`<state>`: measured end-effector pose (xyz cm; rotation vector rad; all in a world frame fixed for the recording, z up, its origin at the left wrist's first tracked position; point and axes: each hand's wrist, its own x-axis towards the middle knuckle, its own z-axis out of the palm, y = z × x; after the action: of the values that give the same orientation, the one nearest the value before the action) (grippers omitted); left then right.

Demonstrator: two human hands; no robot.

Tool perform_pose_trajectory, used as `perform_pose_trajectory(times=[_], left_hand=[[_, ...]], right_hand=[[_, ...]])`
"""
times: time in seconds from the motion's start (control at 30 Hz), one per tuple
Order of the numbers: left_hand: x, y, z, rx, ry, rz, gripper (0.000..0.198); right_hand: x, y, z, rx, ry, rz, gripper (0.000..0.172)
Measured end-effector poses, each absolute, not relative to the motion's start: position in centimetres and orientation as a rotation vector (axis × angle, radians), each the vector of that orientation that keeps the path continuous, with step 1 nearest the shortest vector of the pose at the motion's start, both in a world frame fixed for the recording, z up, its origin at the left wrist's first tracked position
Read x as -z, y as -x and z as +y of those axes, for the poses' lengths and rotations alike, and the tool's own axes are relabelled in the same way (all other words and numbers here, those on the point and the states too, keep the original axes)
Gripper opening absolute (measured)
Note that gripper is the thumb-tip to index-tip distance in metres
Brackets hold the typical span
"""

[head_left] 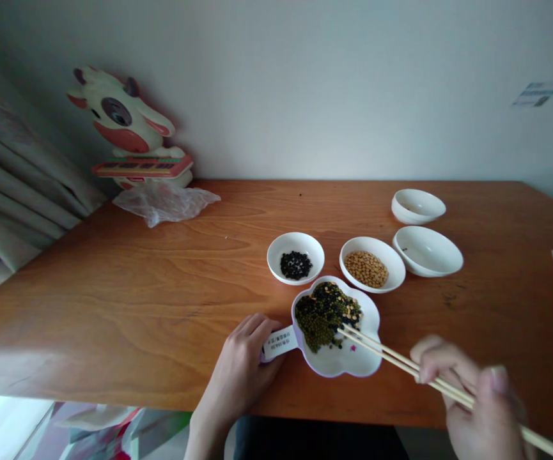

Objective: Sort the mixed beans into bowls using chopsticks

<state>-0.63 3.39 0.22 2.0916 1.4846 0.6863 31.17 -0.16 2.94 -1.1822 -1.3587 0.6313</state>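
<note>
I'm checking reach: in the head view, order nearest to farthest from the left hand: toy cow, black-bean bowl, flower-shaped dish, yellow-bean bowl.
1. Flower-shaped dish, held by the left hand
2. Black-bean bowl, beyond the dish
3. Yellow-bean bowl, farther right
4. Toy cow, back left

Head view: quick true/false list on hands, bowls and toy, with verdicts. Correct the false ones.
1. The right hand holds chopsticks. True.
2. The left hand holds a round bowl. False: it holds the handle of the scalloped dish.
3. The chopstick tips are in a round bowl. False: they are at the mixed beans in the dish.
4. The black-bean bowl stands left of the yellow-bean bowl. True.
5. The toy cow stands right of the bowls. False: left.
</note>
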Motion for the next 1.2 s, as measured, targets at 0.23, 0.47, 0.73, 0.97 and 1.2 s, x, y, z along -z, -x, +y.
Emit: perform_pose_trajectory(times=[0.23, 0.47, 0.73, 0.97, 1.2], left_hand=[[-0.4, 0.5, 3.4, -0.711, -2.067, 1.474, 0.015], [-0.2, 0.5, 3.2, -0.697, -2.054, 1.5, 0.014], [-0.5, 0.5, 3.2, -0.685, -2.051, 1.483, 0.017], [-0.2, 0.6, 3.3, -0.712, -2.062, 1.475, 0.018], [0.0, 0.6, 3.3, -0.732, -2.1, 1.486, 0.016]], right_hand=[[-6.3, -26.8, 5.0, -0.65, 0.89, -1.16, 0.069], [-7.0, -24.0, 8.2, -0.666, 0.955, -1.247, 0.071], [-2.3, -29.9, 3.0, -0.624, 1.216, -1.304, 0.069], [-0.3, -30.1, 2.7, -0.621, 1.343, -1.382, 0.068], [-0.9, -29.5, 3.5, -0.599, 1.35, -1.395, 0.069]])
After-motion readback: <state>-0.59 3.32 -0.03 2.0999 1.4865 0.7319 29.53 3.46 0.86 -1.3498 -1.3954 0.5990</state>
